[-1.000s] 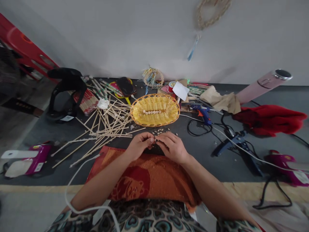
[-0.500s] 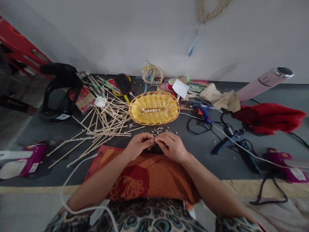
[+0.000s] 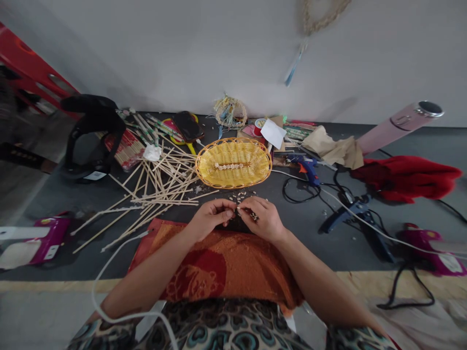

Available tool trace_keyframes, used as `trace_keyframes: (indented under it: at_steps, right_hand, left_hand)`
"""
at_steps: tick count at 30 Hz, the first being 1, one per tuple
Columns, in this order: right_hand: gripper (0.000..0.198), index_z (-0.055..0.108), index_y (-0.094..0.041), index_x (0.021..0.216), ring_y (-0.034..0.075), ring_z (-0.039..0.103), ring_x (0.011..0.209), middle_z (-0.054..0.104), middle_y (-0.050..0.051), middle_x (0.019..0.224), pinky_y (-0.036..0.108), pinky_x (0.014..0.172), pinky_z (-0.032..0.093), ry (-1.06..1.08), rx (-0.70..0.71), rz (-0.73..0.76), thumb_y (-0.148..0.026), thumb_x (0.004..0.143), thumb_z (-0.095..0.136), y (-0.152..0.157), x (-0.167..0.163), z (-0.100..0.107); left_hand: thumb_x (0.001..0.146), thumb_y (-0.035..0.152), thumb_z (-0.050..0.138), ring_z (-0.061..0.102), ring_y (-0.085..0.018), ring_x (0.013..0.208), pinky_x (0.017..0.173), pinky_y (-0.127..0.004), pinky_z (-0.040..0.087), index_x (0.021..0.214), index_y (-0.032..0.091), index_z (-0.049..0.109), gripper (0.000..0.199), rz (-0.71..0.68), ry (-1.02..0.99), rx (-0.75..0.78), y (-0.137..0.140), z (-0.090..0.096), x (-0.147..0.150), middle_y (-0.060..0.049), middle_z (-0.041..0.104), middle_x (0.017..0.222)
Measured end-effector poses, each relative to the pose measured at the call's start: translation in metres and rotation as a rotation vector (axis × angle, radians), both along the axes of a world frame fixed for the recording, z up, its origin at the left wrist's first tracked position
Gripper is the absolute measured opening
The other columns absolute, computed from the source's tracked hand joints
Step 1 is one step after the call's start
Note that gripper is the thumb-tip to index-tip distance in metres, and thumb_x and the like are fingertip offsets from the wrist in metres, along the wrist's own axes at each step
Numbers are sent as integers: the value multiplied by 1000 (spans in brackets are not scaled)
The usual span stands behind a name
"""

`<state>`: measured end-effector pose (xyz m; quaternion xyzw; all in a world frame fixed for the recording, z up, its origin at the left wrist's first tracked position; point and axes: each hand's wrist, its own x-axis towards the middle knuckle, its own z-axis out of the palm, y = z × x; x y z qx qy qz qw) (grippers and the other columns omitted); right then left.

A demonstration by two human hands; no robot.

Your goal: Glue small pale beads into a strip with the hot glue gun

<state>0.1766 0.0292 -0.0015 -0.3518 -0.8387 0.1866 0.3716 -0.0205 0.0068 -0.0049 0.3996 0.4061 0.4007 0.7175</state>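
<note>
My left hand [image 3: 212,217] and my right hand [image 3: 263,219] meet fingertip to fingertip, just in front of a yellow oval basket [image 3: 233,181]. Thumb and forefinger of the left are pinched together; whatever lies between them is too small to name. Curled inward, the right hand has small pale wooden pieces [image 3: 254,216] showing under its fingers. A tiny pale bit is at its fingertips. Several more cut wooden bits [image 3: 240,196] lie scattered on the dark table between hands and basket. Inside the basket rests a short chain of joined wooden pieces [image 3: 229,166].
Thin wooden sticks [image 3: 160,182] are heaped left of the basket. A blue glue gun [image 3: 308,167] with cords and blue pliers [image 3: 345,214] lie right. An orange cloth [image 3: 233,262] covers the near edge. A pink flask [image 3: 401,126] and red cloth [image 3: 412,177] are far right.
My fingertips have drawn slightly apart. The right hand has turned a little, so the small wooden pieces under its fingers now show.
</note>
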Motion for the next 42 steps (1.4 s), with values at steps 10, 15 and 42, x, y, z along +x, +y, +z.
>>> trace_keyframes:
  at_steps: [10,15,42]
  right_hand:
    - [12,62,-19,94,17,61,82,68,5,87,31,78,47,-179,16,-109,-17,89,52,16,20,5]
    - [12,64,-19,91,19,57,85,69,6,87,34,76,39,-368,42,-32,-22,91,52,14,17,9]
    - [8,66,-21,86,20,55,83,69,5,82,36,78,31,-463,37,-170,-24,89,59,4,2,-3]
  left_hand:
    - [83,33,64,59,-15,76,68,-26,45,98,17,69,22,167,464,346,7,9,-16,-6,68,91]
    - [88,21,55,61,-20,93,86,-32,45,98,21,69,18,12,794,686,8,7,-17,-6,69,96]
    - [92,25,49,63,-21,92,84,-33,47,105,23,67,23,-78,919,737,7,-5,-13,-7,70,100]
